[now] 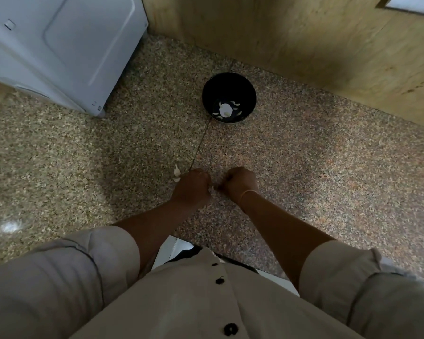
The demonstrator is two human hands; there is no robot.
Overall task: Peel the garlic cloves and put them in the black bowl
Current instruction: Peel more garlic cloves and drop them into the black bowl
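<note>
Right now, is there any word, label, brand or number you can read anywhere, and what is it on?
None can be read.
White appliance: two small marks near its lower corner, too small and blurred to read.
Black bowl, speckled counter, wooden wall, beige shirt: no text visible.

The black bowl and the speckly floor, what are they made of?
The black bowl looks like glazed ceramic, maybe plastic: it is smooth and dark with a slight sheen. The floor looks like polished stone, probably granite: it has small brown, pink and black flecks, a thin seam between slabs, and a bright reflection of light at the left.
</note>
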